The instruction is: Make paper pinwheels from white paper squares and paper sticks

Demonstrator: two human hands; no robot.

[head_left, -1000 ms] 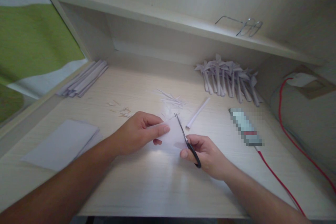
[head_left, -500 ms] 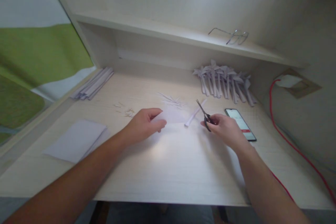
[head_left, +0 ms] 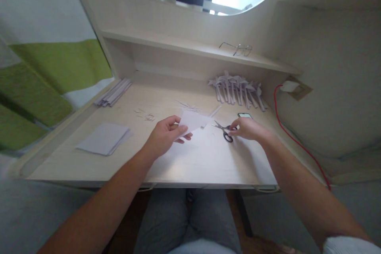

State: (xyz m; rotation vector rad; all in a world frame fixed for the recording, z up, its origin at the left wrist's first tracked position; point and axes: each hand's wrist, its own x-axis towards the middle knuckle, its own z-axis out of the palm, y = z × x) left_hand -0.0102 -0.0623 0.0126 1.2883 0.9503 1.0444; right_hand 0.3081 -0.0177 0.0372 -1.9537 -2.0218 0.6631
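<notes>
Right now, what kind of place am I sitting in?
Probably a room at home, at a pale wooden desk with a shelf. Glasses lie on the shelf, a charger cable runs to a wall socket, and folded paper pieces are piled behind.

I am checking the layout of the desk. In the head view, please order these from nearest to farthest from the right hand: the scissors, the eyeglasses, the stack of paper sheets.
From the right hand:
1. Scissors, touching it, on the desk.
2. Eyeglasses, on the back shelf.
3. Stack of paper sheets, far left on the desk.
</notes>
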